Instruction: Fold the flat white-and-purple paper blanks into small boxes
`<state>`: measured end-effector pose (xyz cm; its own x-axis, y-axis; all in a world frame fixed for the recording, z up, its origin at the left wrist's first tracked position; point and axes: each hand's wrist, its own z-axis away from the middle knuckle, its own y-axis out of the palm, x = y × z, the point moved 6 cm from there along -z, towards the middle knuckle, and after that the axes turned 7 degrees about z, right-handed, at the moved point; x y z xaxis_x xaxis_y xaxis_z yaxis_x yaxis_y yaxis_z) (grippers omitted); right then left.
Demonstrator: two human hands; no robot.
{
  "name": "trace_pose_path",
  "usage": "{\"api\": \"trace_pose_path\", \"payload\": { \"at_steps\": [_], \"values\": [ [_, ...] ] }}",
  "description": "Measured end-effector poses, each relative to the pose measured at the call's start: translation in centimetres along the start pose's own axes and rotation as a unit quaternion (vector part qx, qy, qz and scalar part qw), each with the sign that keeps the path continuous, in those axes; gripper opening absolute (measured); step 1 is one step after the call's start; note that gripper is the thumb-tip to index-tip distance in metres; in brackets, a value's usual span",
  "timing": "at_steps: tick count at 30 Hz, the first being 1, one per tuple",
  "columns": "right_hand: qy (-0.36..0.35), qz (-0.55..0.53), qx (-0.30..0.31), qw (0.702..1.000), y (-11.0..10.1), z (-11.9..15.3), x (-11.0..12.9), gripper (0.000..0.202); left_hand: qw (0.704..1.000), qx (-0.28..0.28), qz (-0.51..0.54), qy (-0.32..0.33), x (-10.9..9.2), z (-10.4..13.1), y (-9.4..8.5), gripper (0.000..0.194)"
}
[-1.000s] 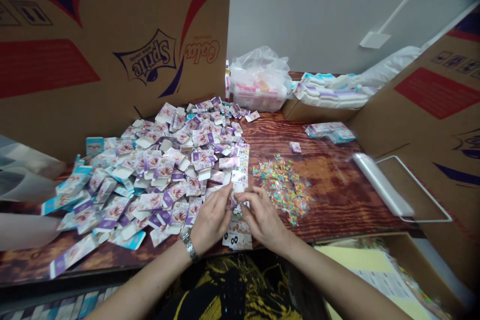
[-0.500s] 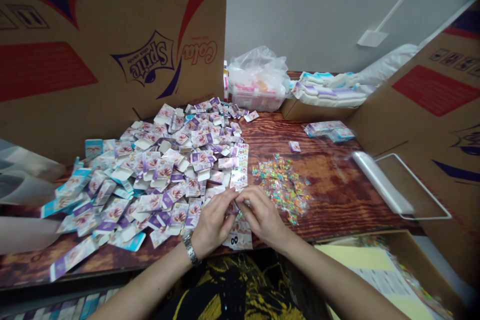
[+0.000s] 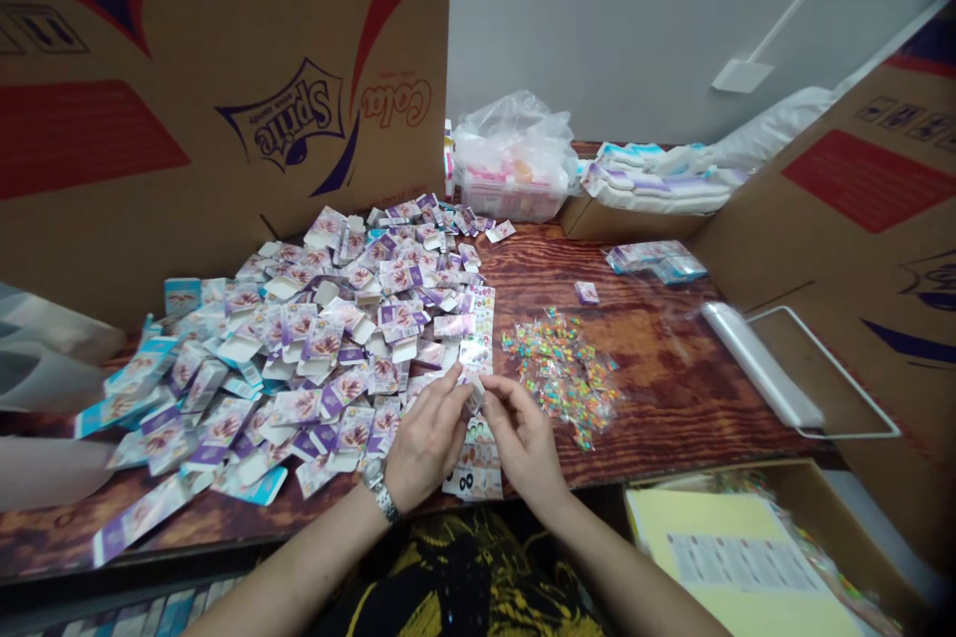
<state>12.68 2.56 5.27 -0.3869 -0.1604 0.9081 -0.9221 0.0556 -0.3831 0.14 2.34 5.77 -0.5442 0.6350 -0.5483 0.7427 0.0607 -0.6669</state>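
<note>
Between my hands, just above the table's front part, is a small white and purple box, partly covered by fingers. My left hand, with a metal watch on the wrist, is closed on it from the left. The fingertips of my right hand pinch its right edge. Beneath the hands lies a strip of printed sticker sheets. Left of them spreads a large heap of small purple and blue cartons, several with flaps up. Right of the strip is a pile of tiny clear packets with colourful pieces.
One small box stands alone behind the packets. A clear roll and wrapped packs lie at right. Big cardboard cartons wall both sides. A bagged tub stands behind; an open box with yellow sheets is front right.
My right hand has shifted slightly left and turned, its fingers drawn apart from the left hand's. More of the small box now shows between them.
</note>
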Motion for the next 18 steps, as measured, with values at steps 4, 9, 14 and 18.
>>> {"api": "trace_pose_path", "payload": {
  "at_steps": [4,9,14,18],
  "values": [
    [-0.022,-0.009,0.051,0.998,0.1,-0.4,0.1,0.025,0.999,-0.009,0.032,-0.027,0.5,0.0,-0.1,0.041],
    [-0.049,0.028,0.05,0.997,0.0,-0.6,0.5,0.021,0.999,-0.005,0.032,-0.023,0.6,0.3,-0.1,0.042],
    [-0.094,0.126,-0.003,0.988,-0.1,-0.4,1.6,0.024,1.0,-0.022,0.014,-0.009,0.3,0.2,-0.3,0.039],
    [-0.151,0.164,-0.017,0.975,-0.3,-0.4,2.4,0.029,0.999,-0.03,0.004,0.008,0.1,0.0,-0.4,0.038]
  ]
}}
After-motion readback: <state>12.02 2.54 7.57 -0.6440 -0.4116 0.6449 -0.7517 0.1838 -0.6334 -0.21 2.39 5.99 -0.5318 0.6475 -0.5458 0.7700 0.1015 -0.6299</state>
